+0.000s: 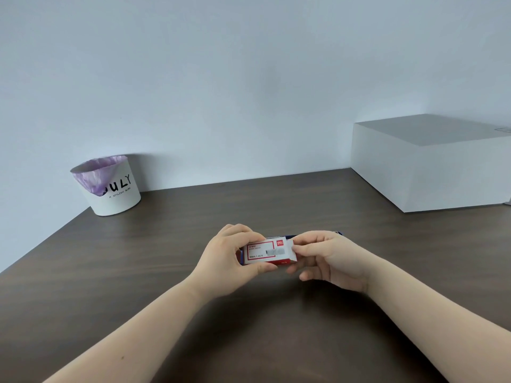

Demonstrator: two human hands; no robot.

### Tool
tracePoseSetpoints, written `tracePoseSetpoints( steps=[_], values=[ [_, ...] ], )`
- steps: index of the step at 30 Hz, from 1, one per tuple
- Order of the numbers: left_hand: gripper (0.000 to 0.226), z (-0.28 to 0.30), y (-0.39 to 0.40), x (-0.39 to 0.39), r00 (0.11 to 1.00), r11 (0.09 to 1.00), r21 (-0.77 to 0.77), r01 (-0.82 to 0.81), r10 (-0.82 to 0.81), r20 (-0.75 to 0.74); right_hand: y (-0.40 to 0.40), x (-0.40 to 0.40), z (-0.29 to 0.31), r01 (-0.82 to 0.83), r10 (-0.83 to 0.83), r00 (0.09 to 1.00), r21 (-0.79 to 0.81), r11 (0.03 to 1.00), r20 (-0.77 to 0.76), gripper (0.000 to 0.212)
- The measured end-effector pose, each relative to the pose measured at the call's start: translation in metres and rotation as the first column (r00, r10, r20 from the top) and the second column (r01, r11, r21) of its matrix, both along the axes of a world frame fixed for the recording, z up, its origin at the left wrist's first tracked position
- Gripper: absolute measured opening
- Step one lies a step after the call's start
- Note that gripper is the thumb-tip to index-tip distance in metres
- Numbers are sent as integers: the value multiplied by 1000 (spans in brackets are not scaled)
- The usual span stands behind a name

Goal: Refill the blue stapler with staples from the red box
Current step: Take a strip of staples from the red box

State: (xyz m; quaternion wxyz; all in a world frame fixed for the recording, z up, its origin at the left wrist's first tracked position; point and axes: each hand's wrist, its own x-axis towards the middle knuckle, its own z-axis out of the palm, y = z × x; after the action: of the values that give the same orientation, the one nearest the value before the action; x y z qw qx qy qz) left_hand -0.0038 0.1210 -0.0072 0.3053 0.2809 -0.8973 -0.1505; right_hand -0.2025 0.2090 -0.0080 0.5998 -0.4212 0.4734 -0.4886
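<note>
I hold the small red and white staple box (266,251) above the middle of the dark table (166,258). My left hand (229,258) grips its left end, thumb below and fingers on top. My right hand (329,258) pinches its right end at the flap. The blue stapler (290,236) lies just behind the box; only thin dark blue slivers show above and beside my hands, the rest is hidden. I cannot tell whether the box is open.
A white paper bucket with a purple liner (110,186) stands at the table's back left by the wall. A large white box (431,164) sits at the back right. The table's left edge runs diagonally.
</note>
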Motion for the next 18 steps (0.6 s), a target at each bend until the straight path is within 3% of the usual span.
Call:
tracePoseSetpoints(
  steps=[4,10,16,18],
  values=[
    [58,0,-3,2,1000,1000,7,7,-7,28,1,2,0,20,-27,995,-68,997,-93,31],
    [54,3,-3,4,997,1000,19,16,-18,79,2,12,1,88,-153,928,-198,976,-341,18],
    [53,2,-9,8,999,998,50,-26,25,36,-1,6,1,230,-248,955,-124,965,-165,17],
    [51,3,-8,8,999,997,66,-30,28,22,0,7,2,215,-230,965,-128,968,-124,28]
  ],
)
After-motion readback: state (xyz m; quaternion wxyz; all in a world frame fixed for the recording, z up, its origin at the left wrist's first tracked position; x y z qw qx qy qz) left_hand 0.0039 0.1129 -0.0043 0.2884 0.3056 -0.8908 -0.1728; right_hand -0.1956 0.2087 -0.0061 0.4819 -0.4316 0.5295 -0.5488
